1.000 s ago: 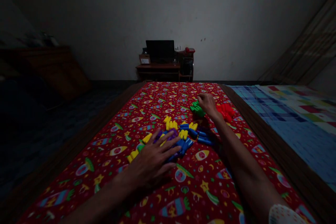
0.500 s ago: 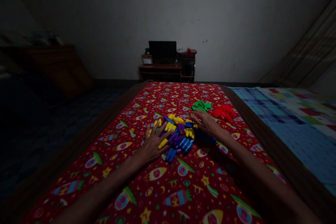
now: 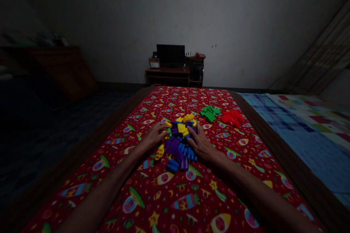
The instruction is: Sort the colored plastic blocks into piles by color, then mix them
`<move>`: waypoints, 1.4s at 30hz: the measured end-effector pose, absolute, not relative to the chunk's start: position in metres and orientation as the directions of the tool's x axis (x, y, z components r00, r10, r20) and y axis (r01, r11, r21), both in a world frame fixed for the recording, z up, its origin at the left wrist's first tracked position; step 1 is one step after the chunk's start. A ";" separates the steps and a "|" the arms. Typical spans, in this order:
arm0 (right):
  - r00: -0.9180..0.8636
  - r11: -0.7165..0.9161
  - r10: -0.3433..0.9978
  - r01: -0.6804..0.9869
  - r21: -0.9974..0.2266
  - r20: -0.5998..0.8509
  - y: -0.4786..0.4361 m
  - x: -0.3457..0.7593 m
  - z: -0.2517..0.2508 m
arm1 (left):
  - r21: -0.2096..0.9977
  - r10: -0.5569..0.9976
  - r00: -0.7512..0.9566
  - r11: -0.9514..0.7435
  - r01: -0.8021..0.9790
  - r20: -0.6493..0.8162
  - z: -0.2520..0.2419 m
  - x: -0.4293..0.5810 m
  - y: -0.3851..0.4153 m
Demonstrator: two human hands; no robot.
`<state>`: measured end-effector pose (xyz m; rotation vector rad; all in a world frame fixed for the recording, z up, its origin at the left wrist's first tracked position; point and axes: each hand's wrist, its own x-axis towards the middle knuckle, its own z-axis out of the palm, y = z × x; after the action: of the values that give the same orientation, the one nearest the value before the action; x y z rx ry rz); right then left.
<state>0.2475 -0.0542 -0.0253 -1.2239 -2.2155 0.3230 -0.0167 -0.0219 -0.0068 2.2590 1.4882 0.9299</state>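
Observation:
A mixed pile of plastic toy pieces, with yellow pieces (image 3: 182, 128), purple pieces (image 3: 172, 145) and blue pieces (image 3: 188, 151), lies on the red patterned cloth (image 3: 164, 196). At the pile's left edge, my left hand (image 3: 154, 135) has its fingers apart, touching a yellow piece (image 3: 168, 125) and partly covering a green piece (image 3: 170, 132). My right hand (image 3: 202, 145) rests against the right side, fingers spread over yellow and blue pieces; what lies beneath them is hidden. A yellow piece (image 3: 159, 152) sits by the front left of the pile.
Beyond my right hand are a group of green pieces (image 3: 210, 113) and a group of red pieces (image 3: 232, 117). A desk with a monitor (image 3: 171, 55) stands against the far wall. Blue checked bedding (image 3: 276, 116) lies at the right.
My right hand has come from near the green group down onto the pile's right side. My left hand has drawn back to the left edge. Pieces in the pile have shifted.

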 end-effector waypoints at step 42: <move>0.241 0.128 0.843 0.778 -0.616 0.480 0.057 0.326 0.035 | 0.514 0.752 0.290 -0.630 0.583 0.592 0.026 0.038 -0.053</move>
<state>0.3258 0.0567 0.0352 -1.6442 -1.5328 0.0951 0.0381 -0.0525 0.0261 2.3564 1.2376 1.2534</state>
